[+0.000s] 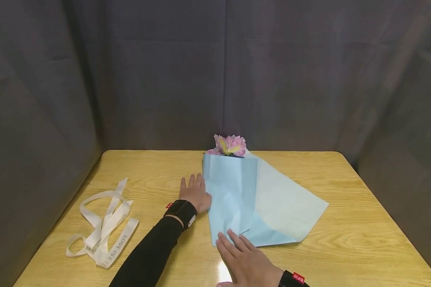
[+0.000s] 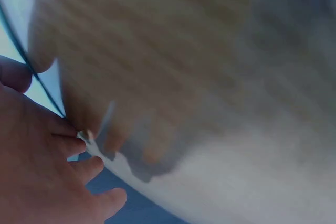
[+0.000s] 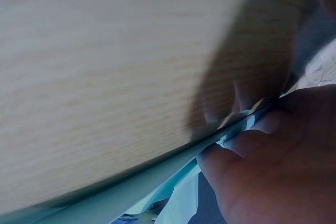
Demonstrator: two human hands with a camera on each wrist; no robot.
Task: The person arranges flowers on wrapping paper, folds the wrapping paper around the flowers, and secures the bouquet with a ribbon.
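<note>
A pink artificial-looking flower (image 1: pixel 233 145) shows its petals above a folded sheet of light blue wrapping paper (image 1: pixel 224 187); its lower part is hidden inside. The paper's right flap (image 1: pixel 291 203) lies spread out on the table. At the paper's left edge, my left hand (image 1: pixel 195 195) lies with fingers extended and the thumb touching that edge. My right hand (image 1: pixel 249 261) rests its straight fingertips on the bottom edge of the paper. In the right wrist view, the fingers (image 3: pixel 218 163) meet the paper's edge (image 3: pixel 131 184).
A loose heap of white printed ribbon (image 1: pixel 121 244) lies on the left of the wooden table (image 1: pixel 362 239). Dark grey cloth (image 1: pixel 165 87) hangs behind the table and along both sides.
</note>
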